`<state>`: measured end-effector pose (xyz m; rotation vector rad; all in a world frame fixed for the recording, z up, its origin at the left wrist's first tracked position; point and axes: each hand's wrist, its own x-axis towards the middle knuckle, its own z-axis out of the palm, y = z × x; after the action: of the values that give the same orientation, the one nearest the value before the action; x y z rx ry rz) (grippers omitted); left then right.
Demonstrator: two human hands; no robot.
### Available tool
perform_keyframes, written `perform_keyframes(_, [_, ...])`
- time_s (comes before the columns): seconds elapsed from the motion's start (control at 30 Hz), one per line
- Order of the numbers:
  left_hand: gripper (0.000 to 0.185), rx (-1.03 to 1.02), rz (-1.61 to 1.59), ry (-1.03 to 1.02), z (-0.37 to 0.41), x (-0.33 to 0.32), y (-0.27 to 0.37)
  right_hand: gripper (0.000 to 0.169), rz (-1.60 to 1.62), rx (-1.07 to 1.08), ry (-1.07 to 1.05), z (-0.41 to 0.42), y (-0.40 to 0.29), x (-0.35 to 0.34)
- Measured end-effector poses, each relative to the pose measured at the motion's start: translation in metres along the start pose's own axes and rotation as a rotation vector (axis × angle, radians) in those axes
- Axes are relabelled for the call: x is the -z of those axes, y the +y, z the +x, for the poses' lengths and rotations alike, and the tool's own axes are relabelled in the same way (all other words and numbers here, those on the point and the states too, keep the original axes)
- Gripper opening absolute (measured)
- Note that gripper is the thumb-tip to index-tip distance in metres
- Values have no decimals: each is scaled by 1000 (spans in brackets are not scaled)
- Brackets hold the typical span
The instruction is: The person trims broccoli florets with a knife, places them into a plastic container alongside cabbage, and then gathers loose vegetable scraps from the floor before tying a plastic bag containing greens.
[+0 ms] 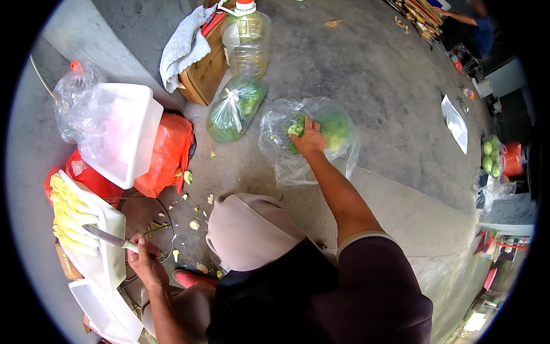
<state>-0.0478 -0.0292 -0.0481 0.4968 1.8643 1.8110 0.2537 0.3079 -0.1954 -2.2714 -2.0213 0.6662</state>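
My left hand (147, 262) grips a knife (109, 238) by its pale green handle, the blade pointing toward a white tub (115, 245) of yellow leafy vegetables (71, 215). At the mouth of a clear plastic bag (296, 170) on the floor, my right hand (310, 138) has its fingers on a piece of green vegetable (296, 128); how firmly it holds the piece is hard to tell. More green vegetable (335, 129) shows through the bag's right side. A knotted clear bag of green vegetables (236, 109) lies just left of it.
Vegetable scraps (194, 224) litter the floor near my red shoe (195, 278). Beyond stand a large plastic bottle (248, 47) and a cardboard box (206, 69) with a grey cloth (184, 47). Left are a white bin (142, 129) and red bags (169, 155). Another person (472, 32) is at the upper right.
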Motion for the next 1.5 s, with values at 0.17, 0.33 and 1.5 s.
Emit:
perform_keyframes(0.17, [18, 64, -3, -52, 6, -20, -7, 73, 124, 123, 184, 16, 23, -32])
perform_keyframes(0.33, [18, 88, 52, -116, 10, -32, -14, 67, 71, 117, 220, 5, 14, -28])
perform_keyframes(1.5, [20, 147, 74, -172, -1, -28, -15, 19, 382, 1019, -100, -71, -39, -53])
